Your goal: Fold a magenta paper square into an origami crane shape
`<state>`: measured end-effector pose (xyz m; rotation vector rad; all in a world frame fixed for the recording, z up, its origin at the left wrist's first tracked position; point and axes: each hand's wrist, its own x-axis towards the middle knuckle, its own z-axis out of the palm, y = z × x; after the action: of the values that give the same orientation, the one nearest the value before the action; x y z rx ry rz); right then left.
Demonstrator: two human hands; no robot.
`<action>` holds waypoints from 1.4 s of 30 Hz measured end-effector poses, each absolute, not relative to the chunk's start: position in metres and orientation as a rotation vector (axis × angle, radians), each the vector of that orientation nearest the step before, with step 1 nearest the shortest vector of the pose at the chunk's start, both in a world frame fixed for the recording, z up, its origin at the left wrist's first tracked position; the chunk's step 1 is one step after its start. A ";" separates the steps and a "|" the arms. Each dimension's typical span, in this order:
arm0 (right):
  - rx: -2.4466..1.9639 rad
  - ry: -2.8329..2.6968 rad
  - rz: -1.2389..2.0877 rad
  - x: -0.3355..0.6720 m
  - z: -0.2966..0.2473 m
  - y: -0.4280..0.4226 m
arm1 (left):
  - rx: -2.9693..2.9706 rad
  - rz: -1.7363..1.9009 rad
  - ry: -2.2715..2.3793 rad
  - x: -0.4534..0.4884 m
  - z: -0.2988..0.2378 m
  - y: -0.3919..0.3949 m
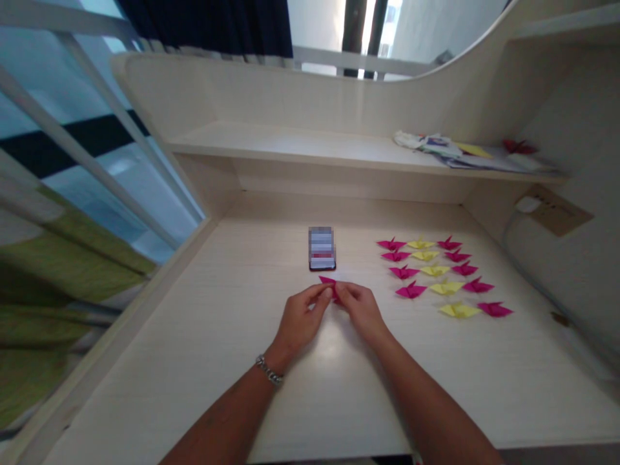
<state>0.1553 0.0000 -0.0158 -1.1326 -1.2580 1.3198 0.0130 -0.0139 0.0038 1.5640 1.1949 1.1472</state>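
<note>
Both of my hands meet over the middle of the pale wooden desk (194, 361). My left hand (300, 318), with a metal bracelet on its wrist, and my right hand (361, 311) each pinch a small magenta folded paper piece (329, 284) between fingers and thumb. Most of the paper is hidden by my fingers; one pointed tip sticks out towards the phone (322, 248) lying just beyond it.
Rows of finished magenta and yellow paper cranes (438, 274) lie to the right. A shelf (290, 145) above holds papers and a red folded piece (518, 147). A bed rail and green bedding (58, 271) are at the left; a wall socket (527, 205) sits at the right.
</note>
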 end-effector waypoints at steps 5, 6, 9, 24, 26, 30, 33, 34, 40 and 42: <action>-1.281 -1.213 1.284 0.165 -0.027 0.008 | 1.608 1.125 1.276 0.007 0.001 -0.010; -1.299 -1.224 1.286 0.166 -0.027 0.008 | 1.604 1.156 1.351 0.005 0.000 -0.008; -1.258 -1.263 1.343 0.167 -0.023 0.006 | 1.603 1.193 1.438 -0.001 -0.001 -0.003; -1.194 -1.324 1.378 0.170 -0.007 0.000 | 1.406 0.949 1.117 -0.003 0.000 -0.002; -1.189 -1.345 1.393 0.171 -0.006 0.000 | 1.390 0.932 1.119 -0.003 0.001 -0.001; -1.156 -1.312 1.429 0.171 -0.006 -0.001 | 1.380 0.953 1.133 -0.002 0.000 0.000; -1.142 -1.270 1.424 0.170 -0.004 -0.002 | 1.371 0.984 1.118 -0.002 0.001 -0.001; -1.140 -1.262 1.417 0.169 -0.003 -0.003 | 1.366 0.991 1.110 -0.001 0.002 -0.001; -1.133 -1.280 1.397 0.168 -0.001 -0.004 | 1.421 1.033 1.116 -0.001 0.003 -0.003; -1.136 -1.294 1.386 0.168 -0.002 -0.004 | 1.445 1.042 1.133 0.000 0.002 -0.003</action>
<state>0.1681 -0.0036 -0.0017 -1.1357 -1.2942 1.3859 -0.0003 -0.0028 0.0019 1.4452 1.1330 1.0419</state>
